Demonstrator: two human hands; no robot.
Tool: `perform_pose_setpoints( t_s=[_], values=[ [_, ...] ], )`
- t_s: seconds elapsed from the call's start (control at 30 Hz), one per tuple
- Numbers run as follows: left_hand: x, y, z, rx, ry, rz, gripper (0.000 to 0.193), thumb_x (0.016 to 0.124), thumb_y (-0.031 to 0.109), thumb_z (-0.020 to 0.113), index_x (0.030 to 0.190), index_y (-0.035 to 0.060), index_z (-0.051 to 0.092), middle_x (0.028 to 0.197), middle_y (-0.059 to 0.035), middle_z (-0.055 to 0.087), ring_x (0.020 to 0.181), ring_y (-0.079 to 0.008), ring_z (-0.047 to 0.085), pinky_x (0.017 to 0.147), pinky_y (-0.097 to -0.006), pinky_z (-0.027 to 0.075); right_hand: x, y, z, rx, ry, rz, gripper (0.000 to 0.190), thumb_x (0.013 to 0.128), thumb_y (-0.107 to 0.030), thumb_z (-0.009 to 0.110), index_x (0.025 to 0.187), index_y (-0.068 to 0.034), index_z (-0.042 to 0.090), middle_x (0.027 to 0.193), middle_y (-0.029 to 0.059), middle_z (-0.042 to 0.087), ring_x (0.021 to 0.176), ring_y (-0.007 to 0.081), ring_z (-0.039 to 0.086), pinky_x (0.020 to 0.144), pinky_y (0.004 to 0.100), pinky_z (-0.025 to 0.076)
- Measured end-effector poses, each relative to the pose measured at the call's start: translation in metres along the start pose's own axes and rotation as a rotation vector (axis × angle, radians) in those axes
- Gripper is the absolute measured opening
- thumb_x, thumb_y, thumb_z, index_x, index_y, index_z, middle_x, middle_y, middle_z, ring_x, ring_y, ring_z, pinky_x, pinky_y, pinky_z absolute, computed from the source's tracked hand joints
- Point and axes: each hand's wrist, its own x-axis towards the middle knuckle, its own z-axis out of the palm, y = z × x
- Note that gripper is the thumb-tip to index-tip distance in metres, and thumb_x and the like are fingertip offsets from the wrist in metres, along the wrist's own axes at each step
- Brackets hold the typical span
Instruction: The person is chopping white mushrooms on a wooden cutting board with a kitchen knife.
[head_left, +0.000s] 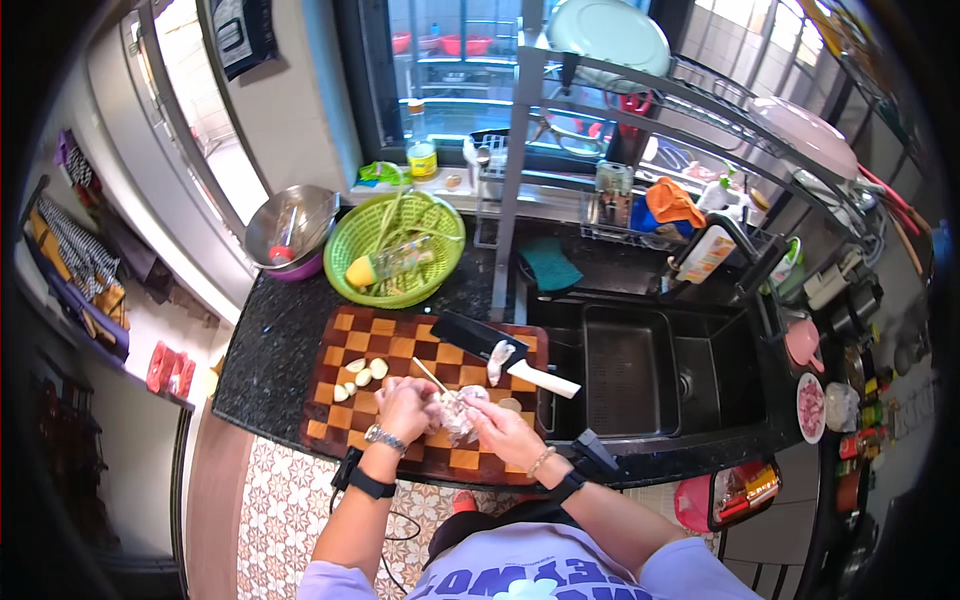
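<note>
Over a checkered wooden cutting board (463, 459), my right hand (510, 433) grips a garlic bulb (457, 415) with pale, papery skin. A thin dry stalk (430, 373) sticks up from the bulb towards the back left. My left hand (405, 409) has its fingertips closed on the bulb's left side, partly hiding it. Several garlic cloves (364, 375) lie loose on the board beyond my left hand. Behind my right hand rests a cleaver (480, 337) with a dark blade and white handle. A strip of garlic skin (499, 361) lies across the blade near the handle.
A green plastic basket (337, 259) with a bottle and stalks stands behind the board, beside a metal bowl (262, 210). To the right is a black sink (630, 375). A dish rack post (511, 187) rises behind the board. The cleaver's handle overhangs the board's right edge.
</note>
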Motion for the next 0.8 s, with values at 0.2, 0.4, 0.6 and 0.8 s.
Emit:
perform_pose_setpoints(
  t_s=[0.2, 0.4, 0.6, 0.8],
  values=[
    [-0.005, -0.002, 0.004, 0.015, 0.123, 0.086, 0.020, 0.073, 0.020, 0.074, 0.091, 0.0122, 0.069, 0.098, -0.0054, 0.067, 0.100, -0.0289, 0.056, 0.087, -0.0449, 0.041, -0.001, -0.007, -0.003, 0.015, 0.009, -0.007, 0.037, 0.100, -0.027, 0.050, 0.126, -0.002, 0.058, 0.074, 0.0049, 0.059, 0.059, 0.0106, 0.052, 0.055, 0.0281, 0.045],
    [-0.003, 0.008, 0.011, 0.127, 0.137, -0.063, 0.030, 0.071, 0.022, 0.077, 0.098, 0.0131, 0.069, 0.103, -0.0065, 0.063, 0.105, -0.0296, 0.053, 0.091, -0.0460, 0.041, 0.000, -0.008, 0.000, 0.042, 0.008, -0.008, 0.038, 0.100, -0.029, 0.050, 0.125, -0.001, 0.058, 0.073, 0.0038, 0.058, 0.059, 0.0104, 0.052, 0.055, 0.0283, 0.045],
    [0.003, 0.018, 0.003, 0.268, 0.009, -0.185, 0.035, 0.069, 0.028, 0.078, 0.099, 0.0140, 0.066, 0.108, -0.0075, 0.060, 0.112, -0.0292, 0.050, 0.094, -0.0460, 0.039, 0.001, -0.005, -0.002, 0.019, -0.004, 0.028, 0.041, 0.099, -0.032, 0.051, 0.125, 0.000, 0.058, 0.077, 0.0066, 0.062, 0.062, 0.0131, 0.056, 0.058, 0.0297, 0.047],
    [-0.003, 0.018, 0.000, 0.026, 0.144, -0.125, 0.027, 0.072, 0.021, 0.076, 0.095, 0.0127, 0.064, 0.095, -0.0063, 0.064, 0.104, -0.0291, 0.052, 0.090, -0.0468, 0.038, -0.001, -0.005, -0.002, -0.106, 0.052, -0.101, 0.046, 0.098, -0.037, 0.051, 0.124, 0.001, 0.058, 0.091, 0.0150, 0.068, 0.078, 0.0199, 0.062, 0.073, 0.0326, 0.049]
  ],
)
